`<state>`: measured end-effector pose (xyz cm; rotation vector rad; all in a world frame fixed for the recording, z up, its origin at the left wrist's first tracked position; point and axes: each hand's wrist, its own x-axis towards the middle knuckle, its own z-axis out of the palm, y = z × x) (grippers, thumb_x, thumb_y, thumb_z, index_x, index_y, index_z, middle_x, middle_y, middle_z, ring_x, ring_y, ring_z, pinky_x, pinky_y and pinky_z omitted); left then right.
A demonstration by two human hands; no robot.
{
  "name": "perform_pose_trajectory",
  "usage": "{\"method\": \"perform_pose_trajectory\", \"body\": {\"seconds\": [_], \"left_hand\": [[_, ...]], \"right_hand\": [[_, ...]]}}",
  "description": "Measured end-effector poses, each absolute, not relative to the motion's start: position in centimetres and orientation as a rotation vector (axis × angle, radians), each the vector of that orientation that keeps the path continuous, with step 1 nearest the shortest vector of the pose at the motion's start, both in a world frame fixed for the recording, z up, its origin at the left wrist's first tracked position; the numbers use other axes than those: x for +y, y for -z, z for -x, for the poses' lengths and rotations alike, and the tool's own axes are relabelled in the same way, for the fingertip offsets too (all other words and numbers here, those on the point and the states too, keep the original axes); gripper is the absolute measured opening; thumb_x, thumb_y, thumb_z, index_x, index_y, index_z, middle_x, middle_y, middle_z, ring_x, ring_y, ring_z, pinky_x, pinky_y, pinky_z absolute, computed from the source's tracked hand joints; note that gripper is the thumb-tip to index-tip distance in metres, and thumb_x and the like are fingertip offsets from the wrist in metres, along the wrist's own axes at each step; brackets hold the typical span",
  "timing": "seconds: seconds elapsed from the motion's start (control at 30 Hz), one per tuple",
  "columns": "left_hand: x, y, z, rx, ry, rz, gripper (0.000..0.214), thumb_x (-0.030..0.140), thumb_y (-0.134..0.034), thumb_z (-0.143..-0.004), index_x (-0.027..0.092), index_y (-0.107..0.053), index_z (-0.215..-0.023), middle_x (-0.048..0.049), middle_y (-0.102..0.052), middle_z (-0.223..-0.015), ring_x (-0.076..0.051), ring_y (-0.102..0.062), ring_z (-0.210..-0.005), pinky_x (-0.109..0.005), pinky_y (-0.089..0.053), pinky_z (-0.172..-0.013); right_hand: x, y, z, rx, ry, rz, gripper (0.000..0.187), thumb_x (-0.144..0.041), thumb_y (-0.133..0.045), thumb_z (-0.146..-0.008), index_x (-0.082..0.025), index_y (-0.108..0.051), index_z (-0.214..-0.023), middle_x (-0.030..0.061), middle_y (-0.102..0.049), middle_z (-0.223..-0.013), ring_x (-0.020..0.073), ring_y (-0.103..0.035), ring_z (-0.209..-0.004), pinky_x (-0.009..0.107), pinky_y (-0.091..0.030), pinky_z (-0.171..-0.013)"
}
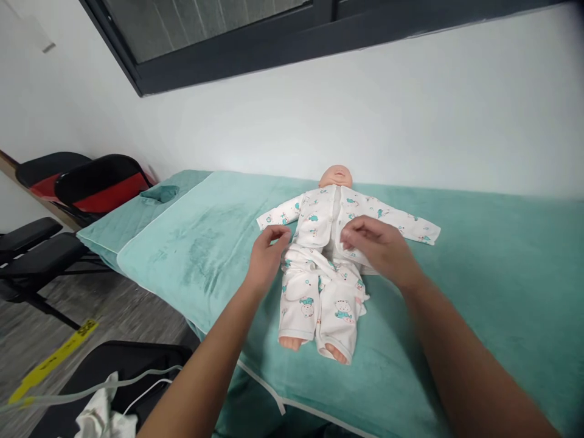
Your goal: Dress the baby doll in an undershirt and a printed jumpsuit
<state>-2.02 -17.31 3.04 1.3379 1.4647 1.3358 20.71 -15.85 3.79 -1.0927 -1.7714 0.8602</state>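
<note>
A baby doll (338,175) lies on its back, dressed in a white printed jacket (318,213) and matching trousers (298,304). The jacket's front panels part over the chest, and its sleeves spread out to both sides. Loose fabric is bunched at the waist, and the doll's feet show below the trouser cuffs. Beside the jacket's lower left edge, my left hand (268,255) hovers with fingers loosely bent and a small gap by the thumb. My right hand (378,246) is over the jacket's right panel, its fingers curled together; whatever is between them, if anything, is hidden.
A green padded bed (493,292) carries the doll and runs along the white wall, under a dark window frame (237,58). Black-and-red chairs (109,185) stand to the left. White cloth (104,410) and a pale tube lie on a black seat at lower left.
</note>
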Motion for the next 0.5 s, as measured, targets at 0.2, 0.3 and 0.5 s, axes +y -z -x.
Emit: {"method": "perform_pose_trajectory", "body": {"seconds": [0.2,0.3,0.5], "left_hand": [[-15.0,-4.4,-0.4,1.507,-0.677,-1.95,0.047,0.028,-0.076,-0.065,0.023,-0.058,-0.108,-0.0031,-0.055,-0.103,-0.02,-0.057,-0.092,-0.032,-0.047,-0.077],[-15.4,-4.0,-0.8,1.541,-0.544,-2.177,0.057,0.025,-0.076,-0.064,0.025,-0.052,-0.115,-0.0051,-0.052,-0.114,-0.024,-0.056,-0.103,-0.033,-0.047,-0.078],[-16.6,-3.6,-1.8,1.746,-0.705,-2.326,0.004,0.025,-0.05,-0.088,0.022,-0.052,-0.09,-0.0036,-0.057,-0.096,-0.021,-0.056,-0.089,-0.03,-0.036,-0.065]], "right_hand": [[-15.6,-2.0,-19.5,-2.042,-0.062,1.51,0.029,-0.042,-0.07,-0.078,-0.021,-0.053,-0.086,0.0068,-0.059,-0.091,0.0236,-0.054,-0.08,0.031,-0.037,-0.061],[-16.2,-1.5,-18.5,-2.14,0.171,1.59,0.021,-0.035,-0.064,-0.082,-0.02,-0.051,-0.09,0.0102,-0.057,-0.094,0.0262,-0.052,-0.083,0.032,-0.034,-0.06],[-16.2,-1.5,-18.5,-2.066,0.117,1.561,0.007,-0.018,-0.045,-0.09,-0.02,-0.048,-0.084,0.0074,-0.057,-0.083,0.021,-0.052,-0.071,0.031,-0.031,-0.059]]}}
